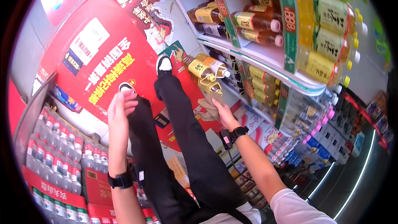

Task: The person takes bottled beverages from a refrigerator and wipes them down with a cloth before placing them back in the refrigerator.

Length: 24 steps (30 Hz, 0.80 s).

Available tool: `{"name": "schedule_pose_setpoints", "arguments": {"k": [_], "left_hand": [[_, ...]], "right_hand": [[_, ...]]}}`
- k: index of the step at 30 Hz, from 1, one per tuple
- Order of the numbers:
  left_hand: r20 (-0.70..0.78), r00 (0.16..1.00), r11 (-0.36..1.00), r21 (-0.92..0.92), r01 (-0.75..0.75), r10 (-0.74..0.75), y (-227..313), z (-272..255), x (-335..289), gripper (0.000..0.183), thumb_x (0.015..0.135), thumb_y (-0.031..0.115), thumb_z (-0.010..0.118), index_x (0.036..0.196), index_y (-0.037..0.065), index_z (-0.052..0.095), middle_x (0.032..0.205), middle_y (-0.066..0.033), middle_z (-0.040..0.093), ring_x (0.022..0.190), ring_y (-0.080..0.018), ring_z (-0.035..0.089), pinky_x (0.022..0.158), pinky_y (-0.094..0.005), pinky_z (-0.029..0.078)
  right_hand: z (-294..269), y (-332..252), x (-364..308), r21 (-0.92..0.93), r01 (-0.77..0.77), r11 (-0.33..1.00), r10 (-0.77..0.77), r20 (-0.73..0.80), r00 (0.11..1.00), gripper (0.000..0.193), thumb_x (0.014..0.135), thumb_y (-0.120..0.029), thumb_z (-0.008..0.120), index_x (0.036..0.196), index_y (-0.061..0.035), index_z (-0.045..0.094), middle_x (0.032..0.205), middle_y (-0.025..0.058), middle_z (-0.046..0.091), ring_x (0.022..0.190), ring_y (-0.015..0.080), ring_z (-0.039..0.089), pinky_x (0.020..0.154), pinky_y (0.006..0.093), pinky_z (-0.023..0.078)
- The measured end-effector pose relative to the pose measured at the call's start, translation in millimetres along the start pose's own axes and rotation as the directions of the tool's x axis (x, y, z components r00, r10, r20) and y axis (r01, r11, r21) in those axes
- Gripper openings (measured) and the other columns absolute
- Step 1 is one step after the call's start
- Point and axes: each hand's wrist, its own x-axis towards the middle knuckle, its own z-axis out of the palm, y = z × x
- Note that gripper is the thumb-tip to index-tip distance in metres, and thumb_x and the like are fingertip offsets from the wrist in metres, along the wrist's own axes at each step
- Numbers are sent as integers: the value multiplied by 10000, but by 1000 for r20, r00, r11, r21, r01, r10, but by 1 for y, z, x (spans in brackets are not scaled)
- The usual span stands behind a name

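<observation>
My right hand (pixel 224 113) is closed on a grey-beige cloth (pixel 208 105), bunched and hanging from the fingers. Just beyond the cloth are several bottles of yellow liquid; the nearest bottle (pixel 210 85) almost meets it in view, and whether they touch I cannot tell. A labelled bottle (pixel 199 67) with a yellow cap lies tilted behind that one. Over by my shoe, my left hand (pixel 121 107) is raised with its fingers loosely extended and holds nothing. Both wrists wear black bands, and a cable runs from a small box at the right one.
Shelves (pixel 265 64) of brown and yellow drink bottles rise at the right. Packs of water bottles (pixel 56 151) stand at the lower left beside a curved dark edge (pixel 35 103). Red printed sheeting (pixel 112 58) covers the ground beneath my feet. More boxed goods (pixel 327 130) stand farther right.
</observation>
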Motion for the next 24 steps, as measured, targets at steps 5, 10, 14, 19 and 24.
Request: {"name": "schedule_pose_setpoints", "arguments": {"k": [5,10,14,19,24], "left_hand": [[-113,993,981,186,59,-38,-55,-63,-73,382,985,339,408,1106,25,589,986,-60,634,825,-126,604,743,-260,455],[107,994,946,320,-46,12,-89,-26,-90,287,958,273,510,1053,28,624,933,-45,646,783,-86,557,707,-222,432],[291,954,926,374,-45,-71,-121,61,-64,285,957,268,503,1081,43,625,965,-46,658,811,-95,585,708,-228,432],[339,907,942,302,145,-248,-174,167,-25,391,955,313,392,1214,71,556,1083,-44,631,871,-104,577,737,-240,414],[318,902,951,194,239,-292,-265,247,38,540,901,232,436,1413,107,317,1391,-49,441,1190,-199,454,964,-383,311]], "right_hand": [[-65,121,-43,-458,-47,887,42,-22,999,434,862,-324,632,1181,-37,569,1008,100,662,905,164,639,796,318,498],[-120,185,-119,-693,-56,719,81,4,997,390,843,-320,627,1131,-58,608,912,121,682,748,211,662,690,346,508],[-184,250,-149,-499,-72,863,35,-83,996,433,848,-320,633,1116,18,597,980,144,672,906,215,642,806,323,486],[-206,349,-180,72,-161,984,167,-89,982,429,889,-278,611,1215,-4,558,1120,61,632,981,153,600,867,289,469],[-174,418,-202,156,-236,959,245,-38,969,416,874,-234,629,1192,26,565,1134,97,615,1060,188,571,928,302,434]]}}
